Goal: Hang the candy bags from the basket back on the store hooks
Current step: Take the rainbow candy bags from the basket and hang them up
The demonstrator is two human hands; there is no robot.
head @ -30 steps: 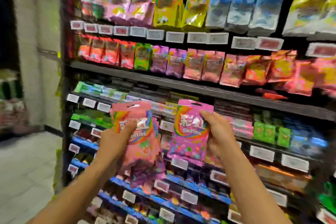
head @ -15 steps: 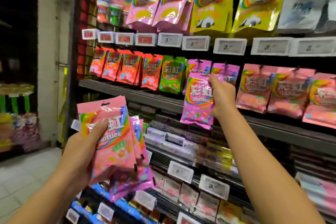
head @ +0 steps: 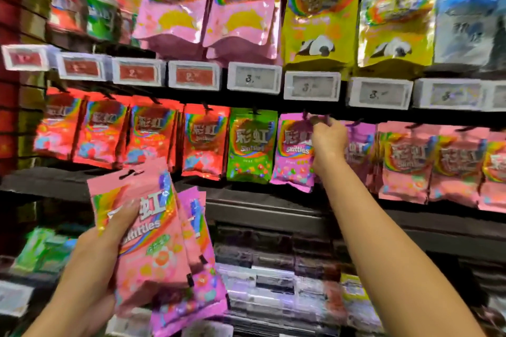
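pink rainbow-striped bag [head: 147,238], purple bag [head: 294,150]

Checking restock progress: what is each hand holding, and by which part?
The right hand pinches the purple bag by its top edge at the hook. The left hand grips a stack of bags along their left side.

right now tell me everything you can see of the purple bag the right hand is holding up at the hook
The purple bag is a glossy foil-like Skittles pouch with a rainbow band, white lettering and printed candies. It hangs upright in the lower hook row, between a green bag and more purple bags. The right hand pinches its top right corner at the hook; whether it is fully hung cannot be told.
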